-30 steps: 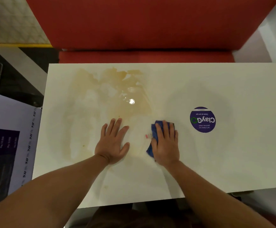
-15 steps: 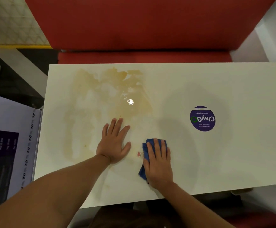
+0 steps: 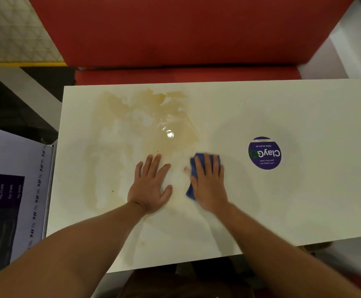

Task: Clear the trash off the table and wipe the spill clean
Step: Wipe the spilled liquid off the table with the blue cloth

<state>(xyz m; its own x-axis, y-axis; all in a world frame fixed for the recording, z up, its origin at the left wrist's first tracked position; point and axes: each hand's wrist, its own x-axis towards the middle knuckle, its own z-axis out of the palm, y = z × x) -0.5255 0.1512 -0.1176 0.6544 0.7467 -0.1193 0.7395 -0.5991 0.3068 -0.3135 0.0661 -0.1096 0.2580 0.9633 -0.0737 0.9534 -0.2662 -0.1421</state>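
The right hand [image 3: 209, 183] presses the blue cloth [image 3: 193, 168] flat; the left hand [image 3: 150, 186] rests open on the surface [image 3: 304, 211]. A saturated cloth may smear the spill [image 3: 149, 117] wider.

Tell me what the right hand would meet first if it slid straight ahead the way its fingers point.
The right hand, pressing the blue cloth, would likely meet the brownish spill's right edge first, though it might just miss.

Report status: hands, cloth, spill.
Left hand flat on table. Right hand presses blue cloth. Spill unwiped beyond the hands. No trash seen.
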